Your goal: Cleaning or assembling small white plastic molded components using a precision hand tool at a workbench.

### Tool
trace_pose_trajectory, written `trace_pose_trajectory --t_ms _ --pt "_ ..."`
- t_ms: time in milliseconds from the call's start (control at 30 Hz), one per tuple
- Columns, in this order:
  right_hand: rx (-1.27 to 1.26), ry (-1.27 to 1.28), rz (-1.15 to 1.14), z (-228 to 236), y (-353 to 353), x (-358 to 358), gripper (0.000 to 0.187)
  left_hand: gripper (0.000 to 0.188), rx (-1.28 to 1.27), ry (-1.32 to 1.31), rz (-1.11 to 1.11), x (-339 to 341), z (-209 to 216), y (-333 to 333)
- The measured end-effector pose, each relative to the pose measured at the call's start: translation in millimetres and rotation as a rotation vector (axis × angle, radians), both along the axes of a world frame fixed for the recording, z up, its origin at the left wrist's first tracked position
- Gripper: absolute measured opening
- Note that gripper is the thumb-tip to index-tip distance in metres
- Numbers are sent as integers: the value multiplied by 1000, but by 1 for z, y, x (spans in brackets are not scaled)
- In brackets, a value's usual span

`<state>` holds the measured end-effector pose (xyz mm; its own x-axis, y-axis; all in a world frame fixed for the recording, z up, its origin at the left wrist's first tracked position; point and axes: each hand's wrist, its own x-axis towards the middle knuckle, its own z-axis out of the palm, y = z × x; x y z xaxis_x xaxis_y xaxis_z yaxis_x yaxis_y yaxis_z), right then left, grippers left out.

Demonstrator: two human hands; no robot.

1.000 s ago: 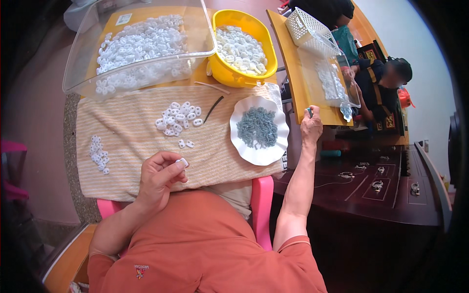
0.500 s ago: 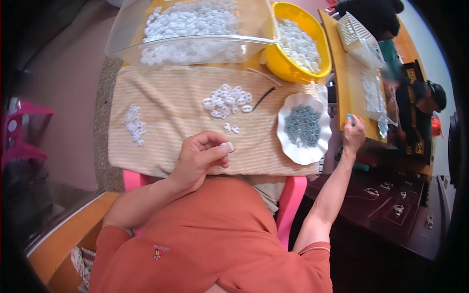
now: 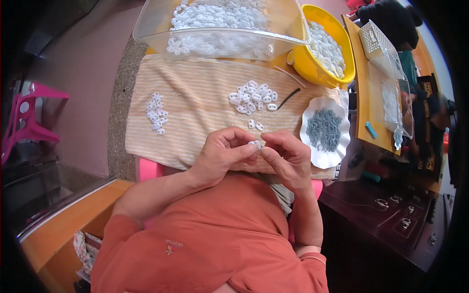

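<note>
Using the white piece as the clock's centre, with 12 pointing away from the wearer: the left hand (image 3: 225, 150) has that little white piece (image 3: 256, 144) pinched between thumb and fingers, held up over the near edge of the striped cloth (image 3: 200, 107), just in front of the belly. The right hand (image 3: 289, 157) is right up against it from about 3 o'clock, thumb and index tips brought together at the piece's edge, but honestly I can't tell if they're gripping it, just touching it or pinching something tiny. Close by at 12 there are two loose pieces (image 3: 251, 123), and past them a loose pile (image 3: 251, 97) of the same two-holed kind. A smaller cluster (image 3: 157, 113) sits out between 9 and 10. The wavy white plate (image 3: 326, 159) is a bit above 3 and holds a heap of grey-blue bits (image 3: 324, 129). Around 1 you get a thin black strip (image 3: 288, 98), then a yellow basin (image 3: 315, 72) full of whitish pieces. The big clear tub (image 3: 282, 47), also loaded, is between 11 and 12. Further out near 3, a teal tool (image 3: 371, 130) lies on the side table (image 3: 364, 115).
</note>
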<state>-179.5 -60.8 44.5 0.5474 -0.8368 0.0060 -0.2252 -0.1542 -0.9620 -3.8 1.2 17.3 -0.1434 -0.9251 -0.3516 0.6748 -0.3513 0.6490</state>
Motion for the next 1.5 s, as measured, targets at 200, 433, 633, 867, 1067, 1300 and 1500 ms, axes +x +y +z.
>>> trace_pose_trajectory --t_ms 200,433,633,867,1067,1300,1500 --pt "-53 -3 30 -8 -1 3 15 18 8 -5 -4 -1 2 2" --pt "192 -4 -80 -12 2 6 12 21 -36 -72 20 -2 -2 2" --pt "469 -121 -93 -10 3 11 12 21 -75 -138 47 -2 -9 1" --pt "504 -213 -176 -15 10 17 12 20 -89 -175 65 -2 -7 0" --pt "577 -325 -268 -11 10 18 13 19 -90 -195 92 -2 -10 1" --pt "665 -375 -300 -18 6 16 11 19 -53 -142 91 -2 -8 0" --pt "706 -391 -329 -22 4 15 10 20 -49 -113 83 -1 -11 -2"
